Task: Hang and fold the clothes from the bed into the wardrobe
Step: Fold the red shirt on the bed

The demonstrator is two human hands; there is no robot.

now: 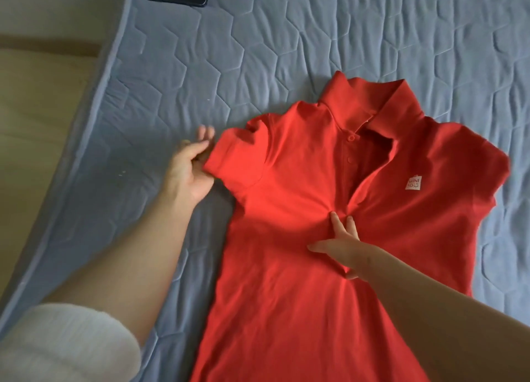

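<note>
While the red polo shirt point(309, 281) lies collar-away along the bed point(200, 66), the right hand point(344, 250) presses its chest, grip flat; the left hand point(186, 175), blurred, seems to pinch the sleeve point(238, 158).

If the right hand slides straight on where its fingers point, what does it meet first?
The right hand would probably meet the placket buttons of the red polo shirt, then its collar.

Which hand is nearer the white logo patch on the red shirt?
Right. The right hand presses the red shirt at the chest, a little below and left of the logo patch in the picture. The left hand grips the opposite sleeve, across the placket.
</note>
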